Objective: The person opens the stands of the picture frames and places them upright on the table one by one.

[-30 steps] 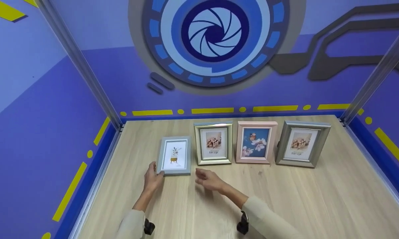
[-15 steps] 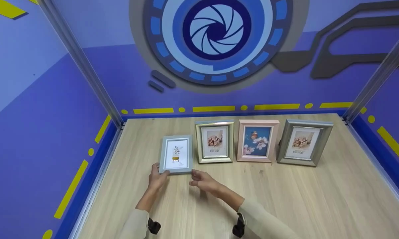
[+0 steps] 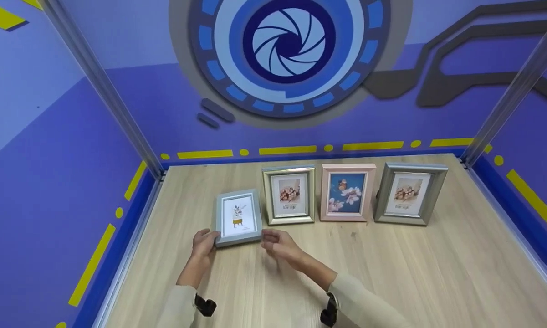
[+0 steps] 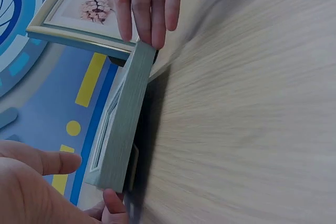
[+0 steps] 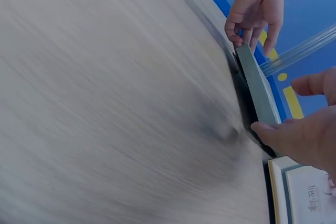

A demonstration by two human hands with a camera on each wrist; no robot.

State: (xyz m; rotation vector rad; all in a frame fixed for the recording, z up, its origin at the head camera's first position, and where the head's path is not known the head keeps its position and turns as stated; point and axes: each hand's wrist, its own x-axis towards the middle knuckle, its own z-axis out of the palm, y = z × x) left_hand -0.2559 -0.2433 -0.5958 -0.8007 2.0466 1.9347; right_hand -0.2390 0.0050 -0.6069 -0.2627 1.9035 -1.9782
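A grey-blue picture frame (image 3: 239, 216) with a plant print leans back at the left of the row, turned slightly. At its lower left corner my left hand (image 3: 203, 244) holds the edge; in the left wrist view, fingertips (image 4: 113, 201) bend against the corner while the thumb side stands off the front. My right hand (image 3: 283, 247) touches the lower right corner with nearly straight fingers, its thumb apart from the frame in the right wrist view. Beneath the frame's edge lies a dark shadow, and part of its back support shows in the left wrist view.
To the right stand a gold picture frame (image 3: 289, 196), a pink picture frame (image 3: 347, 193) and a grey-brown picture frame (image 3: 410, 195). The gold one is close beside the grey-blue one. A blue patterned wall (image 3: 155, 105) bounds the wooden table (image 3: 391, 273) behind.
The grey-blue frame has turned slightly, its lower left corner coming nearer. My left hand has shifted along with that corner. My right hand has come from beside the frame to its lower right corner.
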